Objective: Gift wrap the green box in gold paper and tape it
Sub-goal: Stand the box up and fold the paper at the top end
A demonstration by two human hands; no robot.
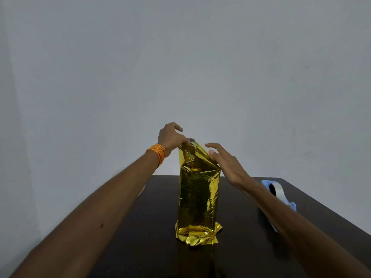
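Left hand [171, 137] pinches upright gold paper [197, 189], right hand [224, 160] touching

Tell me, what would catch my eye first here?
The shiny gold paper stands out, wrapped round a tall upright shape on the dark table. The left hand pinches its top flap; the open right hand is at its upper right fold. A blue tape dispenser lies at right.

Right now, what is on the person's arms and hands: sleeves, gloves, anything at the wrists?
No sleeves or gloves show: both forearms are bare. The left hand has a stack of orange thread bands round its wrist. The right hand shows no ring, watch or band.
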